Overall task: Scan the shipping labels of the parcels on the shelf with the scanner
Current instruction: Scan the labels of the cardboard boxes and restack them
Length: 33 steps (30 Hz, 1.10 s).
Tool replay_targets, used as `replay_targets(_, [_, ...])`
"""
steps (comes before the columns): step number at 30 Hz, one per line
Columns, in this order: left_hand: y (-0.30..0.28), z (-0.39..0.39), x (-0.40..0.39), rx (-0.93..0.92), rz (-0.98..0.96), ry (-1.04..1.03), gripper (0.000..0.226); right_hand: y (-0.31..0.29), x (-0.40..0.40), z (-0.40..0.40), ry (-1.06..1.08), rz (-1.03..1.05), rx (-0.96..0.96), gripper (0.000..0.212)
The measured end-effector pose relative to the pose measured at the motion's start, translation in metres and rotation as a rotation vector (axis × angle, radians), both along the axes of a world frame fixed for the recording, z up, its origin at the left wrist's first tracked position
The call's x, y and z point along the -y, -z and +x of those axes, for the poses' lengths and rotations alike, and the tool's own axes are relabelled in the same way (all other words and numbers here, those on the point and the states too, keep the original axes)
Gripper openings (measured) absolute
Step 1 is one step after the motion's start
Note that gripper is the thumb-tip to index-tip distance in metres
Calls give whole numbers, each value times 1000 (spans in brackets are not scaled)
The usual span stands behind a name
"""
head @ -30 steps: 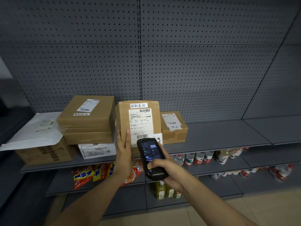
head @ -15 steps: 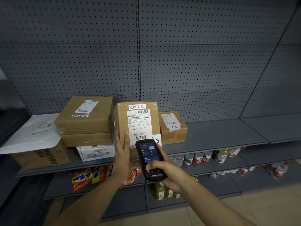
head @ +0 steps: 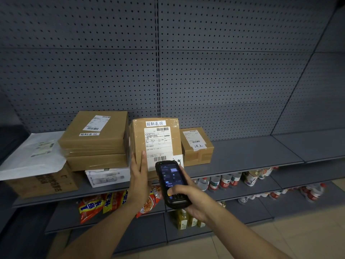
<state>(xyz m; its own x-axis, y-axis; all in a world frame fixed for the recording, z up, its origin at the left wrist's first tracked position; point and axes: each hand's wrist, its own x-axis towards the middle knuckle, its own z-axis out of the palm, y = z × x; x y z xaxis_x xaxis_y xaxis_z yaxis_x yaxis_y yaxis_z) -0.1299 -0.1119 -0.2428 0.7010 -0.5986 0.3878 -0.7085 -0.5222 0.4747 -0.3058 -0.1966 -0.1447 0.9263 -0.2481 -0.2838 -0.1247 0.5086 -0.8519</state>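
Your left hand (head: pixel 139 171) lies flat against the upright parcel (head: pixel 155 144), while your right hand (head: pixel 188 198) grips the scanner (head: pixel 172 183) below its label (head: pixel 158 146).

The scanner (head: pixel 172 184) covers the bottom of the upright parcel's label (head: pixel 158 144), its print's way too tiny, and the white mailer (head: pixel 31 156) is cut off left.

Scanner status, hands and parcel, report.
Right hand grips scanner, aimed at upright parcel. Left hand flat against its front. Nothing blocking label.
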Motion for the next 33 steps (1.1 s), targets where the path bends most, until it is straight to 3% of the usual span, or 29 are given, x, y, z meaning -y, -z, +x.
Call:
replay_targets(11, [1, 11, -1, -11, -9, 13, 120, 2, -6, 10, 20, -33, -17, 70])
replay_targets(17, [0, 17, 1, -85, -54, 65, 116, 22, -2, 25, 98, -100, -94, 93])
replay_targets(20, [0, 17, 4, -140, -88, 111, 114, 26, 0, 28, 148, -180, -118, 82])
replay_targets(23, [1, 16, 8, -129, -109, 140, 116, 26, 7, 31, 246, -254, -131, 71])
replay_targets(27, [-7, 18, 25, -161, -162, 179, 117, 26, 27, 32, 414, -320, -120, 76])
replay_targets(33, [-19, 31, 73, -178, -206, 224, 116, 27, 88, 38, 603, -233, -21, 75])
